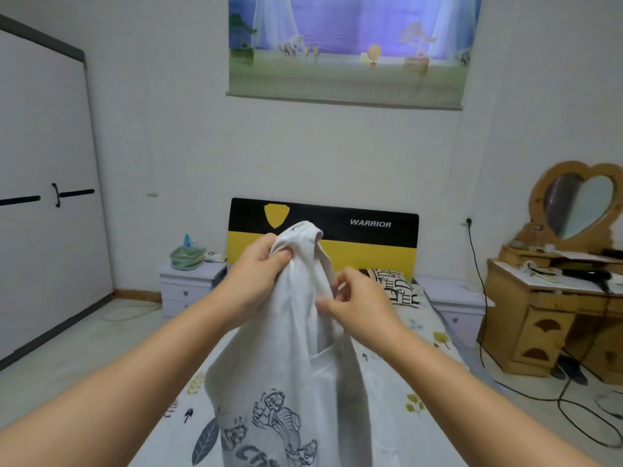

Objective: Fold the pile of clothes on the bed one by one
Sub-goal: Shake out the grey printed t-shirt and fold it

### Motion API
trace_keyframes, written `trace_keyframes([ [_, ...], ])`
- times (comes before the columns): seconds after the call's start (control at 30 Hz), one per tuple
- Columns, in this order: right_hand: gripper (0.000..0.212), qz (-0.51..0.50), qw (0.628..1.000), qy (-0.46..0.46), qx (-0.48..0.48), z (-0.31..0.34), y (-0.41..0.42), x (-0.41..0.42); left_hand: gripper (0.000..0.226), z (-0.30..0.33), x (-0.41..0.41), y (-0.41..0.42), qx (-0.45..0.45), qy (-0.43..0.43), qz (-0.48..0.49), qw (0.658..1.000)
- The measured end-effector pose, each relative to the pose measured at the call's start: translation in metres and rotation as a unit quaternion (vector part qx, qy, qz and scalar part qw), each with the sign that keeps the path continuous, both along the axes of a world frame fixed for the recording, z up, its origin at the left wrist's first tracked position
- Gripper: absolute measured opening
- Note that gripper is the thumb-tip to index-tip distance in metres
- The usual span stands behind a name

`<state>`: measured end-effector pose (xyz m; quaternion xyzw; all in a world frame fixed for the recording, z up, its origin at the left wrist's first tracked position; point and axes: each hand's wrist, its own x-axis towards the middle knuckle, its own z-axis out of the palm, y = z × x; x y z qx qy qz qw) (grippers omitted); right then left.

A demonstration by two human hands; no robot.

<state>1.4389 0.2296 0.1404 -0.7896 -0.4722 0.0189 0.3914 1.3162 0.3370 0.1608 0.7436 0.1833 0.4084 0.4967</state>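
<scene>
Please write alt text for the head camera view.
A person's left hand and right hand grip a white cotton T-shirt with cartoon print, holding it up above a leaf-patterned bed sheet, facing a black-and-yellow headboard.

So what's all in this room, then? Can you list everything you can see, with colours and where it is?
T-shirt: one, white with a grey cartoon print, held up over the bed.
Bed: one, pale sheet with leaf prints, centre.
Headboard: one, black over yellow, reads WARRIOR, against the far wall.
Pillow: one, white with black lettering, at the head of the bed.
Nightstands: two, pale lilac, either side of the bed.
Tissue box: one, green, on the left nightstand.
Wardrobe: one, white with black handles, left.
Dressing table: one, wooden, right, with a heart-shaped mirror.
Wall hanging: one, purple and green scene, above the bed.
Cable: black, on the floor at right.
Left hand: grips the shirt's top.
Right hand: pinches the shirt lower down.
</scene>
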Motion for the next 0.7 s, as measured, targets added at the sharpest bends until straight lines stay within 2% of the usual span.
trace_keyframes([
  [0.1,0.036,-0.043,0.995,-0.031,-0.079,-0.032,-0.003,-0.004,0.017,0.007,0.003,0.006,-0.006,-0.036,0.000,0.999],
  [0.17,0.030,-0.046,0.992,-0.020,-0.116,-0.046,-0.002,-0.004,0.018,0.011,0.002,0.011,-0.004,-0.057,0.002,0.998],
  [0.23,0.018,-0.058,0.984,-0.049,-0.160,-0.048,-0.002,0.000,0.023,0.013,-0.003,0.018,0.015,-0.071,0.008,0.997],
  [0.27,0.019,-0.073,0.981,-0.059,-0.169,-0.045,-0.002,0.004,0.027,0.013,-0.006,0.024,0.029,-0.075,0.013,0.997],
  [0.4,0.026,-0.109,0.988,-0.038,-0.106,-0.018,-0.012,0.025,0.041,0.002,-0.030,0.048,0.104,-0.028,0.087,0.990],
  [0.47,0.032,-0.125,0.990,-0.043,-0.057,0.000,-0.017,0.033,0.038,-0.008,-0.039,0.058,0.090,-0.012,0.124,0.988],
  [0.57,0.029,-0.138,0.989,-0.048,0.012,0.020,-0.018,0.042,0.031,-0.018,-0.045,0.069,0.077,0.027,0.167,0.983],
  [0.63,0.029,-0.123,0.991,-0.012,0.043,0.028,-0.017,0.044,0.031,-0.022,-0.048,0.071,0.060,0.063,0.168,0.982],
  [0.7,0.028,-0.107,0.993,0.037,0.046,0.032,-0.017,0.044,0.034,-0.021,-0.052,0.069,0.021,0.091,0.126,0.988],
])
